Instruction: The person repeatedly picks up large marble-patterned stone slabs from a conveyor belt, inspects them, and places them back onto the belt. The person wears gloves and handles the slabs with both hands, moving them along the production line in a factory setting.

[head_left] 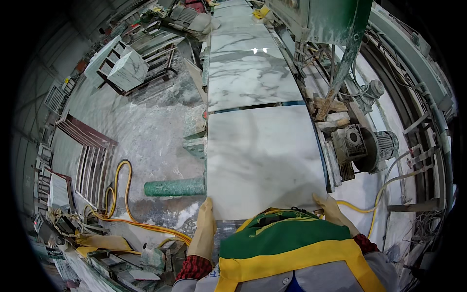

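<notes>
A white marble slab [265, 160] with faint grey veining lies flat right before me, its near edge close to my green and yellow apron [287, 241]. Cream gloves cover both hands. At the slab's near left corner, my left hand [206, 219] grips the side edge. My right hand [334, 212] holds the near right corner, its fingertips at the edge; the fingers under the slab are hidden. Beyond a narrow gap lies a second marble slab [253, 73] with stronger grey veins, in line with the first.
A motor with a gearbox [362, 146] stands right of the slab. To the left, a green roller or pipe [175, 187] sticks out, and a yellow hose [131, 221] coils on the floor. Metal racks [92, 170] stand farther left. A green machine housing [335, 22] rises at far right.
</notes>
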Demonstrator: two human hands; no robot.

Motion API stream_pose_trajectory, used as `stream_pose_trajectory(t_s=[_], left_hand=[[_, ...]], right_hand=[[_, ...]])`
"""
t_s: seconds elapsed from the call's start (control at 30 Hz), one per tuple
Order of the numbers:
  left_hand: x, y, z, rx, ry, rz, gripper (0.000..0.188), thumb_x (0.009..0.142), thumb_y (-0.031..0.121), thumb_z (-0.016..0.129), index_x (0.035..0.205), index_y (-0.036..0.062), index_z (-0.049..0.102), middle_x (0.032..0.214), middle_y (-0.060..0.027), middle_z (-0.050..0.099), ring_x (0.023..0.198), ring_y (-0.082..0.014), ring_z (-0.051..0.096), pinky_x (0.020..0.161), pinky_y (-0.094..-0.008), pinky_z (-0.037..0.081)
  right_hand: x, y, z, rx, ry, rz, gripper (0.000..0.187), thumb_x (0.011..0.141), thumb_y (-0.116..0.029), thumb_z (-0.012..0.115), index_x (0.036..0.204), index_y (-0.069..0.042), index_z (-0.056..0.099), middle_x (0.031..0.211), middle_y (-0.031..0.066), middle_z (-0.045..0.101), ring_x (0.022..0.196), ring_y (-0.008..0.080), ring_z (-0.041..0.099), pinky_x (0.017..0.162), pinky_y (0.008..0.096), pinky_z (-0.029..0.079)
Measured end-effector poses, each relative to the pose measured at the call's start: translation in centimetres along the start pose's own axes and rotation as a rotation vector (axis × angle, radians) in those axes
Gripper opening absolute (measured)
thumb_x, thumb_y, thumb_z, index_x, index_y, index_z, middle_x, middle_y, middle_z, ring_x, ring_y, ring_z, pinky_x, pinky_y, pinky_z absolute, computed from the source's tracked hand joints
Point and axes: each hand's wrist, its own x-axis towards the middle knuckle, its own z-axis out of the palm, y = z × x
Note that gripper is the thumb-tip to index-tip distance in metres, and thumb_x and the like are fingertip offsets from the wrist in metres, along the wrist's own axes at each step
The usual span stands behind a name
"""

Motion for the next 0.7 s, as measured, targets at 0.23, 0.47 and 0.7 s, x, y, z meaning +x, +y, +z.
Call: stream_pose_trajectory(t_s=[0.23, 0.47, 0.7], left_hand=[[1.7, -1.2, 0.3, -0.107, -0.055, 0.052, 0.057, 0.118, 0.047, 0.053, 0.148, -0.0008, 0.064, 0.141, -0.0124, 0.072, 0.125, -0.0261, 0.068, 0.110, -0.0417, 0.055], [2.8, -0.6, 0.3, -0.062, 0.001, 0.009, 0.054, 0.117, 0.047, 0.057, 0.149, 0.0037, 0.064, 0.140, -0.0126, 0.071, 0.125, -0.0260, 0.068, 0.109, -0.0426, 0.056], [2.9, 0.6, 1.1, -0.018, 0.019, -0.024, 0.054, 0.117, 0.045, 0.056, 0.149, 0.0021, 0.063, 0.138, -0.0128, 0.072, 0.121, -0.0271, 0.069, 0.103, -0.0436, 0.059]], right_hand=[[1.9, -0.9, -0.6, -0.030, 0.000, 0.011, 0.046, 0.102, -0.039, 0.080, 0.131, -0.004, 0.072, 0.113, 0.0041, 0.075, 0.093, 0.0146, 0.071, 0.076, 0.0323, 0.056], [2.5, -2.2, 0.2, -0.006, -0.009, 0.032, 0.043, 0.101, -0.043, 0.078, 0.127, -0.009, 0.074, 0.112, 0.0003, 0.075, 0.100, 0.0154, 0.067, 0.078, 0.0349, 0.052], [5.2, 1.0, -1.5, 0.134, 0.040, 0.105, 0.044, 0.099, -0.041, 0.083, 0.130, -0.010, 0.073, 0.109, 0.0022, 0.075, 0.091, 0.0153, 0.069, 0.077, 0.0328, 0.054]])
